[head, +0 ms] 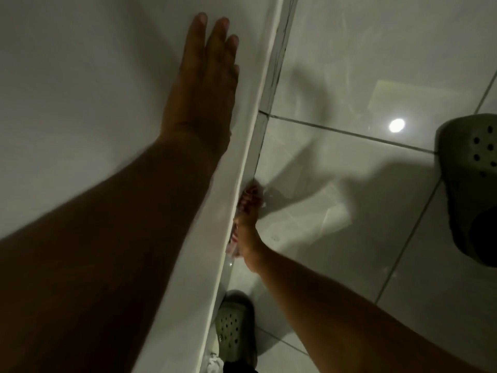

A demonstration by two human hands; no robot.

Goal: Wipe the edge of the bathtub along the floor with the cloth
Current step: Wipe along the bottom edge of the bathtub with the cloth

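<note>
The white bathtub (80,76) fills the left half of the head view, and its rim runs diagonally from top centre to the bottom. My left hand (207,84) lies flat on the rim with its fingers stretched out, holding nothing. Below the rim, my right hand (246,232) presses a red and white cloth (250,195) against the foot of the tub where it meets the glossy floor tiles (349,211). The cloth is blurred and partly hidden by the rim and my fingers.
Two olive-green perforated clogs stand on the tiles: one (236,332) at the bottom beside the tub, the other (470,184) at the right edge. A dark grout line (274,76) runs along the tub's base. A small white scrap (215,364) lies at the bottom edge.
</note>
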